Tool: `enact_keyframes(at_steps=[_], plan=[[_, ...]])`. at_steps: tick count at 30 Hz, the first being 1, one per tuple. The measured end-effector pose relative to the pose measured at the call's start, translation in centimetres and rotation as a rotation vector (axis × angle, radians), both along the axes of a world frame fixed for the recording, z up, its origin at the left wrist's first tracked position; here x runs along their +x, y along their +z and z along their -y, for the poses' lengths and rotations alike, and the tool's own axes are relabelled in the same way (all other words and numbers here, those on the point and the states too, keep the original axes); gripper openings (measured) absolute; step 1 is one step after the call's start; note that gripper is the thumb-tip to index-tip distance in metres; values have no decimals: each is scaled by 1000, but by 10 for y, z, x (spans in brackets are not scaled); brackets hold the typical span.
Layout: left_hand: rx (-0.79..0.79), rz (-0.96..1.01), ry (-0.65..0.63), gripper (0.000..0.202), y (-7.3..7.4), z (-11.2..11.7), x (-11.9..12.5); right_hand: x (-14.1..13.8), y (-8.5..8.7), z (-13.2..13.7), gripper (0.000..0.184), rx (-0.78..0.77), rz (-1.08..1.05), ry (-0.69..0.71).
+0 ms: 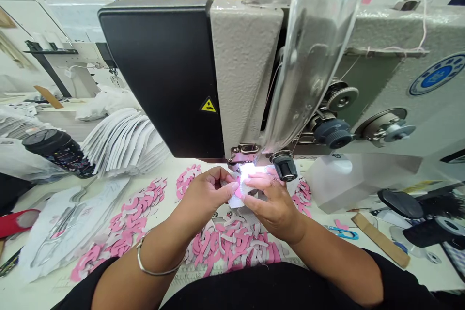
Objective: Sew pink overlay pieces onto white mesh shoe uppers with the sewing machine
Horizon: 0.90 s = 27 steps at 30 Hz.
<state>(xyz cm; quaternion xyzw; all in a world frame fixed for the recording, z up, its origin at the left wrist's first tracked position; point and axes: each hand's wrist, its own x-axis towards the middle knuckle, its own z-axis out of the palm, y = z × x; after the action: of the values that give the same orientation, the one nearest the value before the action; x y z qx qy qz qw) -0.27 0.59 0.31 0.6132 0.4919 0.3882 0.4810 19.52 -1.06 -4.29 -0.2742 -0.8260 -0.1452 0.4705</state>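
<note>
My left hand (215, 188) pinches a small pink-and-white fabric piece (238, 190) under the needle area of a sewing machine (247, 72). From the other side, my right hand (271, 198) rests its fingers against the same piece, thumb and forefinger close to its edge. A bright lamp glares on the work, so the needle and the piece's far edge are washed out. Loose pink and white curved fabric pieces (232, 242) lie heaped just in front of my hands, with another trail of them (134, 218) to the left.
On the left stand a dark patterned bottle (60, 152) and a fanned stack of white pieces (121, 143). Tweezers (61, 223) lie on white sheets. Blue thread snips (341, 232), a brown strip (381, 240) and a black spool (436, 232) lie at right.
</note>
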Motion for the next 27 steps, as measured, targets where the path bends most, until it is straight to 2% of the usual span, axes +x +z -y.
enact_keyframes(at_steps=[11,17,22,27], plan=[[-130,263,60,28,8,6,13,6,7,-1,25,-54,23,48],[-157,293,108,30,6,8,19,13,17,-1,25,-141,44,60],[-202,284,70,28,6,7,23,14,21,-3,25,-142,26,55],[-230,278,102,23,10,3,25,15,24,-3,24,-155,38,25]])
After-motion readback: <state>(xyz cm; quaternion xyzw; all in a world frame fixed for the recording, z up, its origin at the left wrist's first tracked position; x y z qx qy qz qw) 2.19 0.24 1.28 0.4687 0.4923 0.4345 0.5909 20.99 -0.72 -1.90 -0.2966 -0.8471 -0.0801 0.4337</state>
